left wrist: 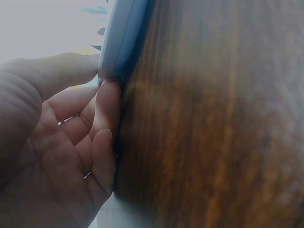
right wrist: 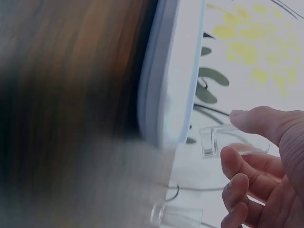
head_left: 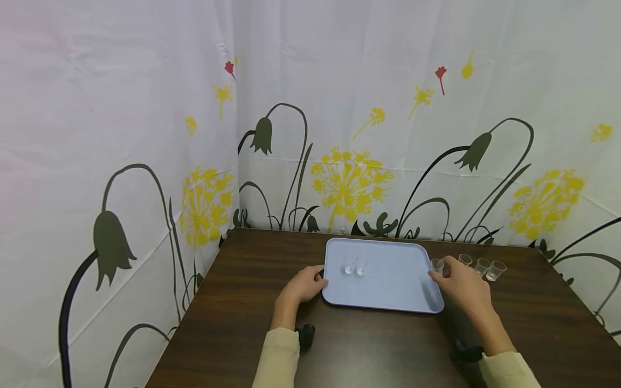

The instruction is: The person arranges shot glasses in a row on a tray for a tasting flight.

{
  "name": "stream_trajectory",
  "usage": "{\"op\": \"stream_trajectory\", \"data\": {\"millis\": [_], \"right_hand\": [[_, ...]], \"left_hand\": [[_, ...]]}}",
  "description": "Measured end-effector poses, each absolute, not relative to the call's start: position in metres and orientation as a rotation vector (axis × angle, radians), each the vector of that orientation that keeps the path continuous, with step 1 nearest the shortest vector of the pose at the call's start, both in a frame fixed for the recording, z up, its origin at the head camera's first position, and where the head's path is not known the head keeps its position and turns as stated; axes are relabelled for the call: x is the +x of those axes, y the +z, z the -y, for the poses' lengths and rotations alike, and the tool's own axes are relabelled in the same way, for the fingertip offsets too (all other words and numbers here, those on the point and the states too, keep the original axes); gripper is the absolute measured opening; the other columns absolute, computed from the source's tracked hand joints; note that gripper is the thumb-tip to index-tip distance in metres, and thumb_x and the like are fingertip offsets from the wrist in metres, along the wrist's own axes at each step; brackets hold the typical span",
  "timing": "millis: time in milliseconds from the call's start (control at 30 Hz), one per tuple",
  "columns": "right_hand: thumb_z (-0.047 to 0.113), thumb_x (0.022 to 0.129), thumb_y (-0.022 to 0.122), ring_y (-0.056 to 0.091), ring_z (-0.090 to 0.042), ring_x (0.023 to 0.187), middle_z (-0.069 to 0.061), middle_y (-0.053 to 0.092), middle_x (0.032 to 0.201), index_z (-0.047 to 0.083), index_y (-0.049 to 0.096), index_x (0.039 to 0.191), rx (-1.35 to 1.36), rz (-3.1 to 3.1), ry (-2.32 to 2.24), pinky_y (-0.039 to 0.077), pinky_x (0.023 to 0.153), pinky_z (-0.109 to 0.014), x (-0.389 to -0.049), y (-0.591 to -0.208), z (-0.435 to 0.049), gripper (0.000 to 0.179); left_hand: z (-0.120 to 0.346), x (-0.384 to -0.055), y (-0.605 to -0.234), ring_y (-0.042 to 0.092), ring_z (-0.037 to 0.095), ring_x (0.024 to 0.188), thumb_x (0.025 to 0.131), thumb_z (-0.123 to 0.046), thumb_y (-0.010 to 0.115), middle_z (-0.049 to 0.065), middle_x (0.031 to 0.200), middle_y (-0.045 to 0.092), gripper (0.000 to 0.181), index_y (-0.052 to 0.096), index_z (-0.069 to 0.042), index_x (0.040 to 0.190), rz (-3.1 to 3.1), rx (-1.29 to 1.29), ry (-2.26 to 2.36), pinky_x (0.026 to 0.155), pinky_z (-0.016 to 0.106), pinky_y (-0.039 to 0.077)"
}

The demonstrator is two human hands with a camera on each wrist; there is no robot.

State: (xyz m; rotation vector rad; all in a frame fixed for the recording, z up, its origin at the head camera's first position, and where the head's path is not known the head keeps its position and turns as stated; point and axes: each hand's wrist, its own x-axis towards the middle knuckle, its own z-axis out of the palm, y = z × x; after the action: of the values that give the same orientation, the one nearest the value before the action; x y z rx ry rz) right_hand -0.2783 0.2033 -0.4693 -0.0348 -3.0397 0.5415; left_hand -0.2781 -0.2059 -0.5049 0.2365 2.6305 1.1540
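Observation:
A light blue rectangular tray (head_left: 388,288) lies on the dark wooden table. At its left edge my left hand (head_left: 304,284) grips the rim; in the left wrist view the thumb lies on the rim and the fingers (left wrist: 108,97) curl below it. Two small clear cups (head_left: 360,269) stand together on the tray's left part. My right hand (head_left: 464,284) pinches another small clear cup (head_left: 437,265) between thumb and fingers, by the tray's right edge. In the right wrist view that held cup (right wrist: 210,142) is apart from the table, near the tray's rim (right wrist: 164,104).
To the right of the tray, beside and partly behind my right hand, stand three more clear cups (head_left: 496,271). The table (head_left: 242,280) reaches back to a white curtain (head_left: 291,64) printed with flowers, which also hangs along the left side.

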Motion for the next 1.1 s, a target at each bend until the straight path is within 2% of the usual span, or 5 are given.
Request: {"op": "stream_trajectory", "data": {"millis": [233,500,867,1100], "right_hand": [[0.043,0.097,0.076,0.062,-0.020,0.073,-0.011,0.075,0.098,0.006,0.069,0.128,0.013,3.064,0.640,0.046,0.057,-0.038,-0.287,-0.474,-0.181,0.049],[0.044,0.096,0.076,0.068,-0.022,0.077,-0.013,0.079,0.102,0.008,0.072,0.126,0.031,3.101,0.647,0.051,0.061,-0.044,-0.295,-0.481,-0.158,0.047],[0.044,0.096,0.075,0.072,-0.026,0.088,-0.007,0.078,0.103,0.016,0.073,0.121,0.113,3.107,0.706,0.051,0.070,-0.053,-0.303,-0.482,-0.126,0.038],[0.040,0.095,0.077,0.070,-0.023,0.086,-0.006,0.078,0.099,0.014,0.073,0.117,0.172,3.112,0.722,0.050,0.067,-0.044,-0.309,-0.481,-0.108,0.034]], "left_hand": [[0.208,-0.280,-0.510,0.046,0.012,0.068,0.106,-0.022,0.062,-0.002,0.080,0.053,0.056,0.053,0.003,0.155,-2.635,0.250,1.167,0.065,0.028,0.036],[0.205,-0.278,-0.507,0.045,0.013,0.068,0.105,-0.020,0.064,-0.001,0.079,0.052,0.055,0.054,0.001,0.155,-2.638,0.202,1.148,0.064,0.029,0.036],[0.206,-0.279,-0.505,0.047,0.013,0.069,0.106,-0.021,0.064,-0.001,0.082,0.055,0.055,0.054,0.001,0.155,-2.635,0.198,1.138,0.065,0.029,0.037],[0.205,-0.277,-0.502,0.048,0.013,0.070,0.105,-0.021,0.065,0.000,0.083,0.056,0.054,0.055,0.000,0.154,-2.631,0.194,1.144,0.065,0.029,0.037]]}}
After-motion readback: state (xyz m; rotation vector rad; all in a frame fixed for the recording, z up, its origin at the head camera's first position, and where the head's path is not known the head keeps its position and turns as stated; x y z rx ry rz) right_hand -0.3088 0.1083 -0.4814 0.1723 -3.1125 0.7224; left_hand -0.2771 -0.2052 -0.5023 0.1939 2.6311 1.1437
